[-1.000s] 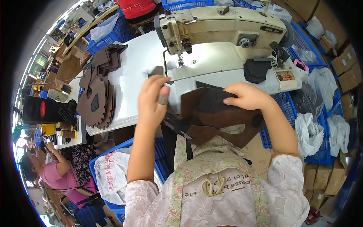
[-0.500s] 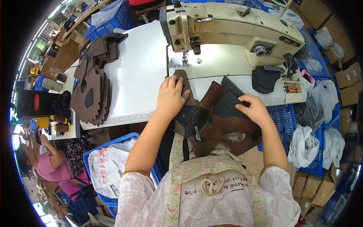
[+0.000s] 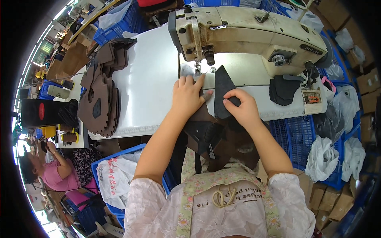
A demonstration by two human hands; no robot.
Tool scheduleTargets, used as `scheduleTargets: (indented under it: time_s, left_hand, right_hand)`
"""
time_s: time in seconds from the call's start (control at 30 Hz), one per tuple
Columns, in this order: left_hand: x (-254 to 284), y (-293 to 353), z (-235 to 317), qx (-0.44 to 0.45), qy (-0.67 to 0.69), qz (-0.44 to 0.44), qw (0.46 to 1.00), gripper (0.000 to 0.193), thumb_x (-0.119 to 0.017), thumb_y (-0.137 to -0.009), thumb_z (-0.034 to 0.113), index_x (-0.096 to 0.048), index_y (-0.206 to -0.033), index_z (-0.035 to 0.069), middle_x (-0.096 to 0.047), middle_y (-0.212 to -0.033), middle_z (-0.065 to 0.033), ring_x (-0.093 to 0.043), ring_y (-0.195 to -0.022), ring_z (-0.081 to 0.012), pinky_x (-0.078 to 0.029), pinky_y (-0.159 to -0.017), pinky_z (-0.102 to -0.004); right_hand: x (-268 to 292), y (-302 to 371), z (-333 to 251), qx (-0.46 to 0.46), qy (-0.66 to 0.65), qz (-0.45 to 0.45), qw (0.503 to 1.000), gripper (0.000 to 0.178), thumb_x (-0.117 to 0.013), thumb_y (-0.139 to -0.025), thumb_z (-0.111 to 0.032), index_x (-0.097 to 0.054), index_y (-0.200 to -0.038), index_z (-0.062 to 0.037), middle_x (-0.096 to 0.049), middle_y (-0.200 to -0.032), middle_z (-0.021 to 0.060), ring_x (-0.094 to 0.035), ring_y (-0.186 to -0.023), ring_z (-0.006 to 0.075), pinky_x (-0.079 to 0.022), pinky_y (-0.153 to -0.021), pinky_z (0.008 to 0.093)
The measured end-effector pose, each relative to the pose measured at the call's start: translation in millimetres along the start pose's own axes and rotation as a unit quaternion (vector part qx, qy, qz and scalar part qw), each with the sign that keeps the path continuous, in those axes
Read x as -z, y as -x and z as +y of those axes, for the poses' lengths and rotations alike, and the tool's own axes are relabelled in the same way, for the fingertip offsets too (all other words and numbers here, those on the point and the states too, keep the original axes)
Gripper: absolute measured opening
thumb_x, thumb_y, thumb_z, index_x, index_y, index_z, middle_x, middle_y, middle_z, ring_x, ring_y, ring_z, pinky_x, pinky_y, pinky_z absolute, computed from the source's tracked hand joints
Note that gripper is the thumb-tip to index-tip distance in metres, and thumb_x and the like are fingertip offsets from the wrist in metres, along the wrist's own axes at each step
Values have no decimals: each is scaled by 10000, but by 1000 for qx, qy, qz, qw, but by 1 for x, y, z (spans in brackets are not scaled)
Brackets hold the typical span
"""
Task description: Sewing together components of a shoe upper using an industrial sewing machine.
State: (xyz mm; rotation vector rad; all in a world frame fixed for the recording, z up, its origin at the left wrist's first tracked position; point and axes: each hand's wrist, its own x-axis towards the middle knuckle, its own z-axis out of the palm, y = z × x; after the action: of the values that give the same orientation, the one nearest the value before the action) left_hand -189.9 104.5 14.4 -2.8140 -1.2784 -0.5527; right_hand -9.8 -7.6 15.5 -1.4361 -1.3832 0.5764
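My left hand (image 3: 186, 94) lies with fingers stretched out on the table just in front of the needle area. Partly under it is a brown leather-like piece (image 3: 202, 114), which runs down over the table's front edge toward my lap. A black strap part (image 3: 204, 135) with a small white label is on this brown work. In my right hand (image 3: 243, 108), thumb and fingers pinch a pointed black fabric piece (image 3: 224, 89), its tip toward the machine. The sewing machine (image 3: 246, 35) stands behind both hands, its presser foot (image 3: 197, 69) close beyond my left fingertips.
Stacked brown cut pieces (image 3: 99, 103) lie at the table's left, small black pieces (image 3: 283, 90) at its right. Blue crates (image 3: 291, 129) stand right of me; another crate (image 3: 137, 150) with a white sack is at left. A person (image 3: 59, 172) in pink sits far left.
My right hand has moved left and slightly up, bringing the black piece upright beside my left hand. The left hand's fingers have spread. The brown part has dropped lower toward my lap.
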Motion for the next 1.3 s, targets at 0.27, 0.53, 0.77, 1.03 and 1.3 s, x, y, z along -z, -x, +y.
scheduleTargets:
  time_s: [0.27,0.53,0.77,1.03,1.3]
  left_hand:
    - [-18,-1,-17,47,-80,44,995,801,-678,-766,633,-613,-1249,-3,-610,-989,-100,-548,-998,-267,-413,-850,-384]
    - [-8,16,-19,122,-96,23,988,695,-670,-821,557,-606,-1268,29,-600,-1001,-124,-552,-961,-309,-438,-825,-422]
    - [-7,19,-15,64,-36,20,997,597,-680,-829,515,-626,-1270,116,-593,-942,-127,-547,-944,-335,-441,-812,-442]
    - [-3,8,-19,172,-95,-16,980,580,-674,-850,466,-622,-1227,29,-611,-990,-152,-553,-988,-337,-445,-845,-443]
    - [-17,47,27,82,-5,79,993,453,-668,-845,215,-602,-1227,-20,-540,-1329,-187,-460,-1281,-398,-407,-1037,-503]
  right_hand:
    - [-28,0,15,12,-23,66,997,129,-726,-792,-82,-663,-893,-33,-671,-881,89,-659,-848,257,-501,-767,323]
    - [-47,-5,17,32,16,81,996,123,-727,-793,-111,-673,-896,-73,-666,-860,67,-657,-799,254,-503,-701,323]
    - [-41,3,20,48,52,88,994,120,-728,-790,-116,-675,-895,-91,-651,-825,66,-646,-750,263,-495,-650,330]
    - [-51,0,12,28,83,90,992,104,-717,-799,-147,-675,-886,-109,-628,-793,58,-633,-712,276,-490,-620,367]
    - [-33,10,17,25,89,125,988,106,-701,-816,-116,-677,-912,-78,-652,-826,78,-654,-763,270,-509,-672,351]
